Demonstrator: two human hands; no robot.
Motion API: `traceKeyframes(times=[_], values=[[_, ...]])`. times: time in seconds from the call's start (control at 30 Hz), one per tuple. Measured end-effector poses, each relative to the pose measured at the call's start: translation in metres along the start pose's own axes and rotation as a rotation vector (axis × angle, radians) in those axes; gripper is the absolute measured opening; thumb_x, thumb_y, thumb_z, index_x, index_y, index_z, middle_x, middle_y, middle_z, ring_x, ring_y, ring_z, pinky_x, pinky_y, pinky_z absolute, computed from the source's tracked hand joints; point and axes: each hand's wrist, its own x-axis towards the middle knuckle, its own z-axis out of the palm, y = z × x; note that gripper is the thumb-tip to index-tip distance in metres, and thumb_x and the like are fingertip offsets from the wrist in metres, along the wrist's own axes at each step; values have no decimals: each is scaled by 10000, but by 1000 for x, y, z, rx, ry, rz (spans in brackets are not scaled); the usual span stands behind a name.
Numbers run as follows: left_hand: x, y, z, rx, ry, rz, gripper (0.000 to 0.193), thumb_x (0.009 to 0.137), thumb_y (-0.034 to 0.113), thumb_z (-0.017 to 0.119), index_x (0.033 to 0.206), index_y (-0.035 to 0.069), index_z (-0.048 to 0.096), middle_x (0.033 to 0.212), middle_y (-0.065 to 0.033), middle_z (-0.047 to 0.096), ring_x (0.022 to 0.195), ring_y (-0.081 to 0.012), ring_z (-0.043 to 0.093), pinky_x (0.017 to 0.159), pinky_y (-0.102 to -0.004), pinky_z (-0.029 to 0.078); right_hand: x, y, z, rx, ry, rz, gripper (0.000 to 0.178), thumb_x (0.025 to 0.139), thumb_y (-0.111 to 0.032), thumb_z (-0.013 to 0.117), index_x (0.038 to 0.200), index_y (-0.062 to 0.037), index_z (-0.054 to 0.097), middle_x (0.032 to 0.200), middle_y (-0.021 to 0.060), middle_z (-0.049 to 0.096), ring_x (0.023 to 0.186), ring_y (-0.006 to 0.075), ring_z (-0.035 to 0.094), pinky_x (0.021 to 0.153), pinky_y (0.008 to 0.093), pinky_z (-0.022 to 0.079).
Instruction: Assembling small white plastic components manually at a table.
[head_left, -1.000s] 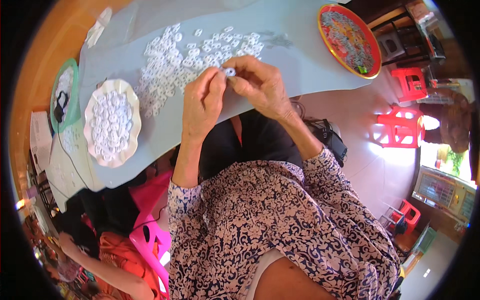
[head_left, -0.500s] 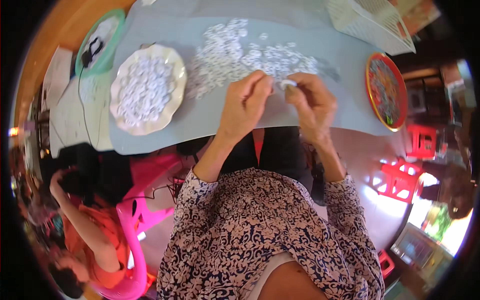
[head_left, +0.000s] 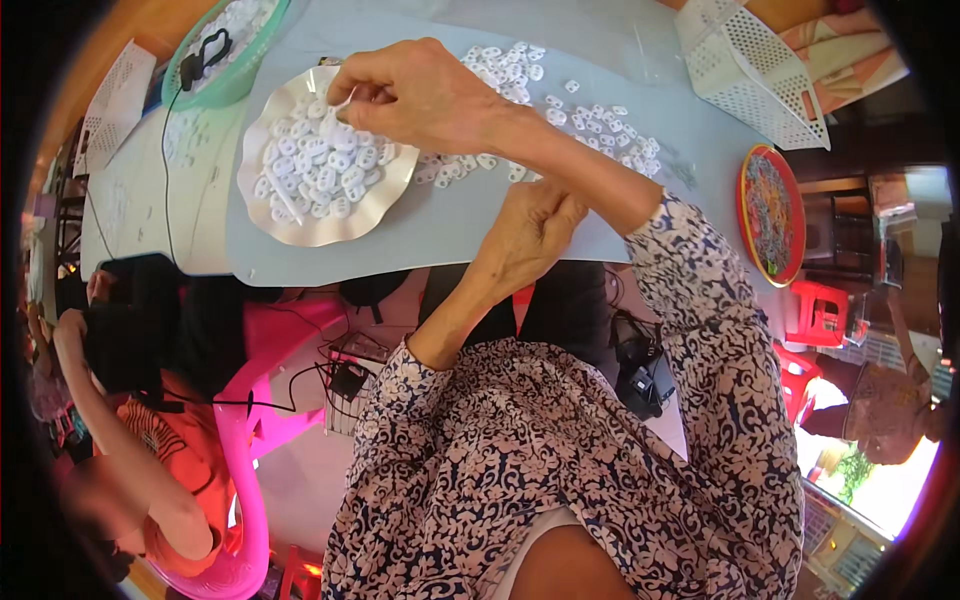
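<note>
My right hand (head_left: 415,95) reaches across to the left, over a cream plate with a wavy rim (head_left: 400,195). Its fingers are curled together, and a small white plastic piece shows at the fingertips. Heaped on the plate are many small white pieces with holes (head_left: 325,170). My left hand (head_left: 530,230) is closed in a pinch above the table's near edge, below my right forearm. What its fingers hold, if anything, is hidden. More loose white pieces (head_left: 605,130) lie spread on the grey-blue table mat (head_left: 330,265) beyond my hands.
A red bowl with a yellow rim (head_left: 800,235) holds small coloured bits at the right. White perforated baskets (head_left: 750,75) stand at the back right and far left. A green basin (head_left: 235,90) of white pieces is at the back left. A person in orange (head_left: 185,450) sits at the left.
My right hand has swung from beside my left hand across to the plate on the left. My left hand has moved slightly nearer to me and stays closed. My view has shifted a little.
</note>
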Motion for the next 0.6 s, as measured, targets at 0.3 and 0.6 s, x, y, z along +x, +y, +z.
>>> traceKeyframes(times=[0.3, 0.6], values=[[2, 2, -7, 140, 22, 46, 176, 885, 106, 490, 790, -42, 485, 611, -91, 417, 580, -135, 403, 552, -288, 384, -56, 54, -79, -109, 243, 219, 165, 773, -177, 606, 850, -46, 672, 703, 94, 648, 613, 167, 596, 611, 286, 480], [1, 11, -6, 156, 31, -58, 153, 889, 118, 515, 859, -32, 526, 621, -46, 446, 596, -95, 410, 551, -256, 388, -78, 72, -88, -265, 136, 72, 176, 818, -109, 578, 961, -26, 639, 777, 75, 645, 668, 159, 580, 634, 287, 478]])
